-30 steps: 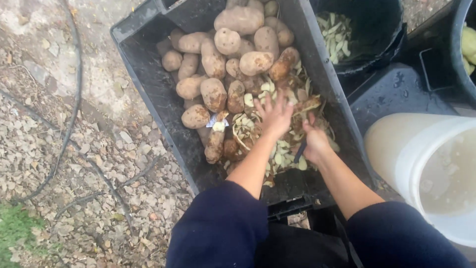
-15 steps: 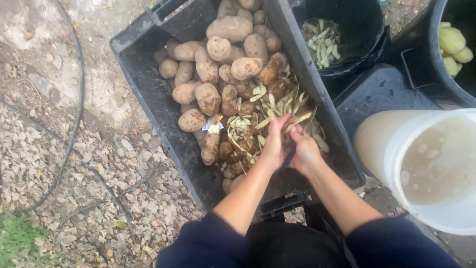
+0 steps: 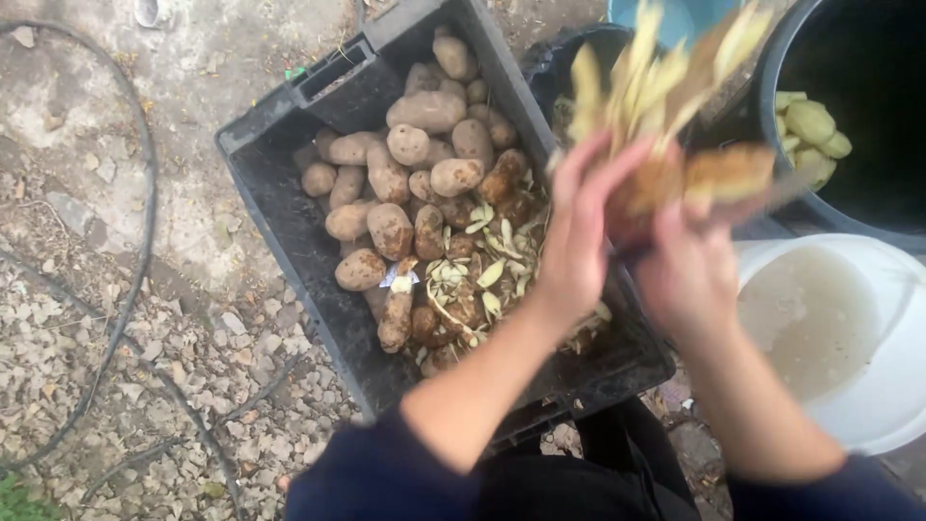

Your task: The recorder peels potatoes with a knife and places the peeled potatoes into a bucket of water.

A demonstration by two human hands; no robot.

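Fingers: both sets curled inward, pressing a heaped bundle of potato peelings [image 3: 666, 106] between the two palms; the bundle is blurred with motion, and pale strips stick up out of its top.

Left hand [image 3: 584, 227]: cupped against the near side of the bundle, fingers spread upward.

Right hand [image 3: 690, 265]: cupped against the far side; a dark thin object shows just under the bundle between the hands, too blurred to identify.

Change: a second ago both hands were down in the black crate [image 3: 280, 207], raking loose peelings together; half a second ago they had closed on a clump at crate level. Now the clump is lifted clear of the crate and sits high and to the right, over the gap between the crate and the black tubs.

Remaining in crate: unpeeled potatoes [image 3: 415, 145] piled at the far end; a thinner scatter of peelings [image 3: 473, 275] at the near end.

Surroundings: black tub with peeled potatoes [image 3: 810, 125] at upper right; white bucket [image 3: 868, 405] of cloudy water at right; gravel ground [image 3: 116, 367] at left.
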